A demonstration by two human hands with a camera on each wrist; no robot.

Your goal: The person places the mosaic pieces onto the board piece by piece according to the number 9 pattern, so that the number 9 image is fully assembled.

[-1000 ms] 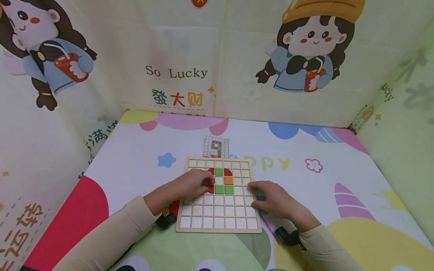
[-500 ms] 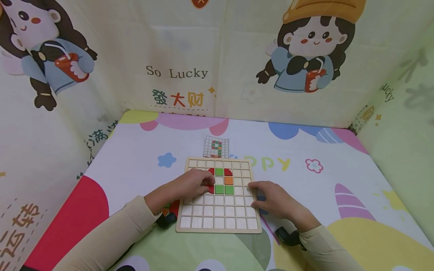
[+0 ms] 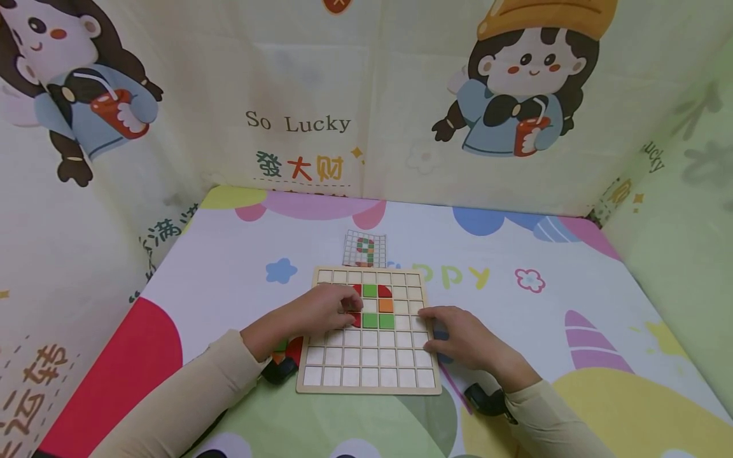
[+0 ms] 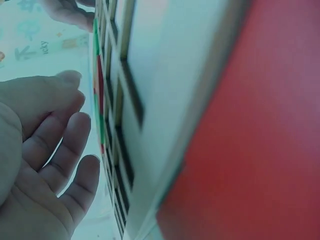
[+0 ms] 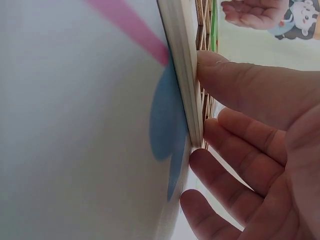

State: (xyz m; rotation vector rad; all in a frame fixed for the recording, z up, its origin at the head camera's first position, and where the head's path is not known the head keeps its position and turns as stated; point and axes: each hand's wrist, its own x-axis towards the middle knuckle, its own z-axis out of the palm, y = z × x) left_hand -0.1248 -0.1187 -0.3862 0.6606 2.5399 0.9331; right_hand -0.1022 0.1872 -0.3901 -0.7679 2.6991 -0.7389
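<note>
A wooden grid board (image 3: 369,389) lies on the table with coloured tiles set in its upper cells. Green tiles (image 3: 370,320), an orange tile (image 3: 386,306) and a rounded red tile (image 3: 385,291) show there. My left hand (image 3: 328,312) hovers over the left part of the pattern, its thumb close to a lower red tile (image 3: 357,320) and its fingers loosely bent. Between those fingertips (image 4: 72,77) no tile shows in the left wrist view. My right hand (image 3: 458,334) touches the board's right edge with thumb and fingertips, as the right wrist view also shows.
Behind the board lies a small printed card (image 3: 364,249) with a gridded figure in red, green and orange. Loose tiles (image 3: 294,348) lie left of the board, partly hidden by the left wrist. A printed cloth wall (image 3: 401,178) stands along the table's back.
My left hand has shifted slightly, its thumb and fingertips a little further apart above the red tile. The right hand and the board have stayed put.
</note>
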